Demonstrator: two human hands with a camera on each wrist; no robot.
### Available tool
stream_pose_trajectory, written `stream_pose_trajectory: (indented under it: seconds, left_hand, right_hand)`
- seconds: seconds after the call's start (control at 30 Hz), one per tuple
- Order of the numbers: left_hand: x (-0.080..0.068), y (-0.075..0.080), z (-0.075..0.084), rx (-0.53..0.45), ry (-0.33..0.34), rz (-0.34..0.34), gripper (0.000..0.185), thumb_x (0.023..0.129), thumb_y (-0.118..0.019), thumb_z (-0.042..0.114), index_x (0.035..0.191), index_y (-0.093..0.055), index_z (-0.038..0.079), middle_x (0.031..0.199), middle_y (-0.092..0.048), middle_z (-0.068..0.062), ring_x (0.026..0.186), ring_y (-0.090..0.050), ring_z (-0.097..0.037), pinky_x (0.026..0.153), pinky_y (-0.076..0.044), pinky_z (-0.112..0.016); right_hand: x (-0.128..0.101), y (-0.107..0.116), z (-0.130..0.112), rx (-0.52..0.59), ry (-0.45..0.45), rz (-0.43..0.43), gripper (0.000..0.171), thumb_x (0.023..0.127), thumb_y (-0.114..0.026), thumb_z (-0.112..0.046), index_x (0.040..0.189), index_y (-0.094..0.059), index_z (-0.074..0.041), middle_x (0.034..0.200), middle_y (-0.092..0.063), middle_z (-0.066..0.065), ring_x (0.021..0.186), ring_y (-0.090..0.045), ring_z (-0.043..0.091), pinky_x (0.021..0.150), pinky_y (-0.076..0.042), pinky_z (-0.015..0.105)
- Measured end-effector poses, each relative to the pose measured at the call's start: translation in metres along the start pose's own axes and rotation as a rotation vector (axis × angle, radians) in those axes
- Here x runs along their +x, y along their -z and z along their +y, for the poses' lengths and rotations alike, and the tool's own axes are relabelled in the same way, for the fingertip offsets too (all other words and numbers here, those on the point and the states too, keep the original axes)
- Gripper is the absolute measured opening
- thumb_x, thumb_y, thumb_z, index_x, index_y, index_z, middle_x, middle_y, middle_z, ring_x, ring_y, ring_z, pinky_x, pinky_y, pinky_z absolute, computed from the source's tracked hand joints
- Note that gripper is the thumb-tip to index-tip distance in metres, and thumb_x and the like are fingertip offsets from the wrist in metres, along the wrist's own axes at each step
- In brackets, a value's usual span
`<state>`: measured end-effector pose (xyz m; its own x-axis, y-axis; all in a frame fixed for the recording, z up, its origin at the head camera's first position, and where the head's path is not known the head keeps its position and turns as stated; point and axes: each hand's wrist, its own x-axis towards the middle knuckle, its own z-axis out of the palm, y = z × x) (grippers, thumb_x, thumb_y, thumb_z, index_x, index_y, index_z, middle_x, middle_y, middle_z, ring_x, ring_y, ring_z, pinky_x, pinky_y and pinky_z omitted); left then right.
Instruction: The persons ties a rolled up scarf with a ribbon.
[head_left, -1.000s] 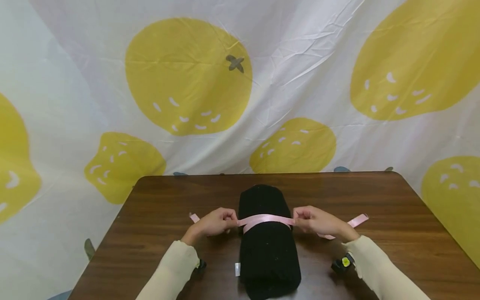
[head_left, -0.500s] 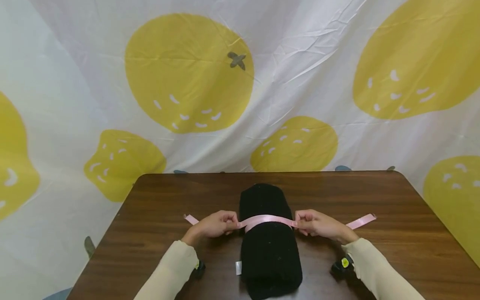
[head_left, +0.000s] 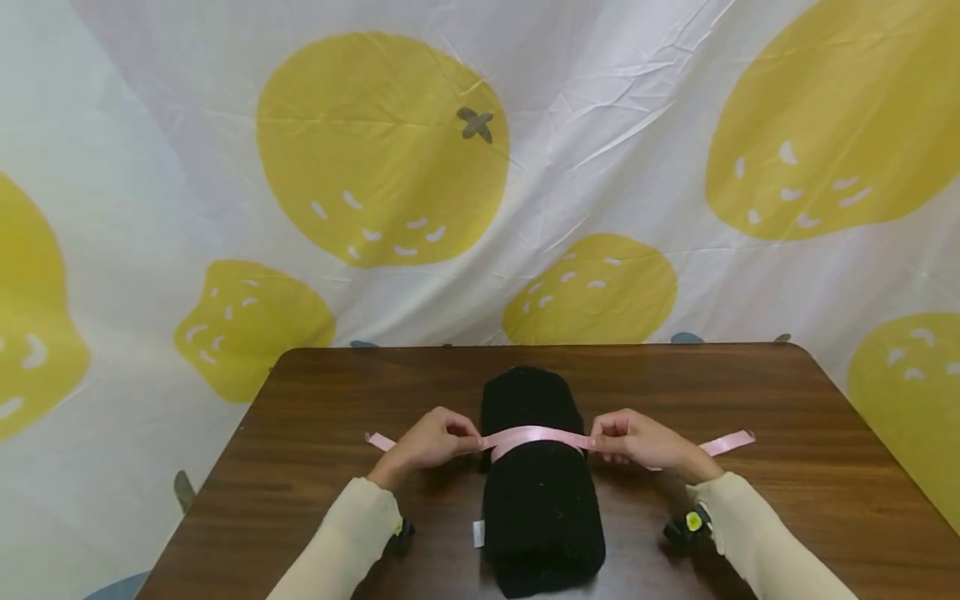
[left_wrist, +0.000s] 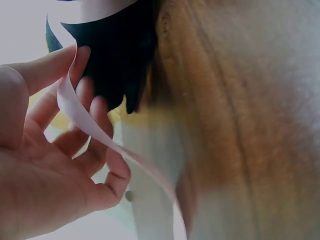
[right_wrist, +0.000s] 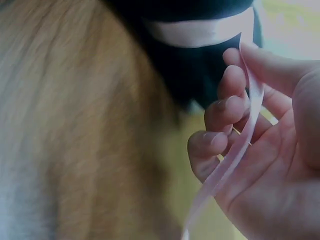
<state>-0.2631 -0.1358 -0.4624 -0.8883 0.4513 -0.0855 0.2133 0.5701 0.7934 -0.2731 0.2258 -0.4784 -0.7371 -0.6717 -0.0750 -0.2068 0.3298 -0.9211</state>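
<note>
A dark brown wooden counter (head_left: pixel 787 450) with rounded far corners spreads under and beyond the fingers; behind it, far past the fingers, hangs a wrinkled white cloth backdrop (head_left: pixel 622 108); it is printed with big yellow fruit shapes (head_left: pixel 382 150) that carry small white marks.

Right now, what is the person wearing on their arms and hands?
Both arms wear long cream-coloured knit sleeves, the left sleeve and the right sleeve, reaching the wrists. The left hand and right hand are bare. A small black device with a yellow dot sits under the right wrist.
</note>
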Motion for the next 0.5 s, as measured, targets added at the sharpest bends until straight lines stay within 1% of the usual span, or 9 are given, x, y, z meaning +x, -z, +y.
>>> stream_pose_trajectory:
  seconds: [0.07,0.17,0.23,0.33,0.4,0.5]
  left_hand:
    - [0.0,0.001,0.002,0.043,-0.019,0.049,0.01,0.091,-0.072,0.023,0.086,-0.079,0.017,0.081,-0.062,0.003,0.078,-0.052,-0.017,0.068,-0.045,-0.032]
    - [-0.001,0.002,0.005,0.103,-0.065,0.098,0.008,0.09,-0.073,0.022,0.086,-0.079,0.017,0.078,-0.057,0.002,0.076,-0.048,-0.016,0.066,-0.041,-0.031]
    - [-0.001,0.002,0.007,0.122,-0.091,0.114,0.007,0.09,-0.074,0.021,0.086,-0.078,0.017,0.076,-0.055,0.002,0.074,-0.048,-0.016,0.064,-0.04,-0.03]
    - [-0.002,0.002,0.009,0.13,-0.111,0.132,0.006,0.089,-0.074,0.021,0.087,-0.078,0.018,0.074,-0.054,0.004,0.072,-0.047,-0.014,0.063,-0.039,-0.028]
    - [-0.003,0.002,0.011,0.139,-0.137,0.141,0.005,0.087,-0.076,0.021,0.087,-0.079,0.017,0.071,-0.053,0.004,0.069,-0.046,-0.012,0.061,-0.038,-0.026]
    - [-0.004,0.002,0.013,0.145,-0.167,0.155,0.004,0.085,-0.079,0.019,0.086,-0.08,0.015,0.067,-0.054,0.006,0.062,-0.044,-0.009,0.057,-0.036,-0.023]
  right_hand:
    - [0.0,0.001,-0.007,-0.05,0.007,0.013,0.022,0.099,-0.059,-0.017,0.092,-0.066,0.002,0.072,-0.058,0.019,0.058,-0.051,0.029,0.051,-0.046,0.028]
    - [-0.001,0.002,-0.014,-0.095,0.0,0.029,0.02,0.099,-0.059,-0.017,0.094,-0.068,0.0,0.074,-0.059,0.019,0.06,-0.052,0.029,0.051,-0.047,0.029]
    - [-0.002,0.003,-0.018,-0.107,-0.015,0.041,0.02,0.099,-0.06,-0.017,0.095,-0.07,-0.001,0.075,-0.059,0.019,0.062,-0.052,0.028,0.052,-0.046,0.029]
    - [-0.004,0.003,-0.023,-0.143,-0.012,0.071,0.019,0.098,-0.061,-0.017,0.096,-0.072,-0.002,0.078,-0.061,0.017,0.068,-0.054,0.024,0.06,-0.046,0.028]
    - [-0.005,0.003,-0.025,-0.195,0.016,0.097,0.017,0.097,-0.062,-0.016,0.096,-0.074,-0.004,0.082,-0.063,0.013,0.074,-0.055,0.022,0.067,-0.046,0.029]
    - [-0.006,0.002,-0.029,-0.31,0.056,0.159,0.012,0.094,-0.067,-0.017,0.093,-0.077,-0.01,0.088,-0.066,0.002,0.085,-0.055,0.019,0.077,-0.044,0.031]
